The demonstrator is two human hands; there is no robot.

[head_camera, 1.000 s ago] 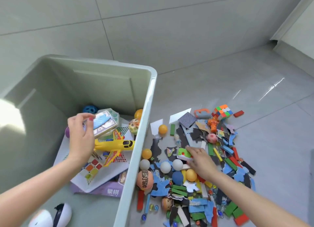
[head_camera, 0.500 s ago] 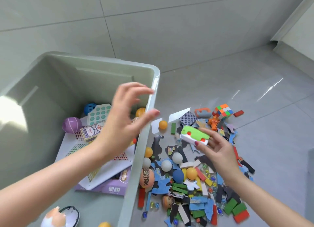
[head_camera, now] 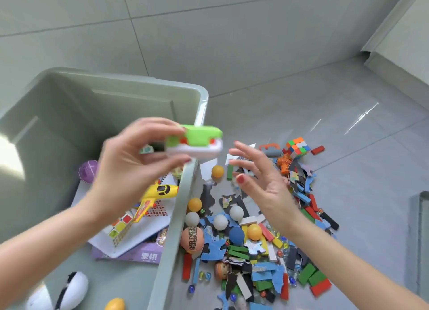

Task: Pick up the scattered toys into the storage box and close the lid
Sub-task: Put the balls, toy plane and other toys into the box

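Observation:
My left hand (head_camera: 130, 168) pinches a green and white toy (head_camera: 195, 141) with red dots, held above the right rim of the pale green storage box (head_camera: 183, 207). Just right of the toy, my right hand (head_camera: 262, 182) hovers with its fingers spread and nothing in it, above the pile. The box holds a yellow toy plane (head_camera: 160, 191), a purple ball (head_camera: 87, 171), a white patterned board (head_camera: 139, 233) and a black and white egg toy (head_camera: 72, 291). Scattered toys (head_camera: 267, 247) lie on the floor right of the box: balls, coloured blocks, foam pieces and marbles.
A colour cube (head_camera: 297, 147) and an orange figure (head_camera: 285, 162) lie at the pile's far edge. An orange basketball (head_camera: 192, 239) rests against the box wall. Grey tiled floor (head_camera: 348, 115) stretches beyond, with a wall base (head_camera: 399, 61) at the far right.
The green and white toy has passed from my right hand to my left. My left hand came up out of the box to the rim; my right hand let go and opened.

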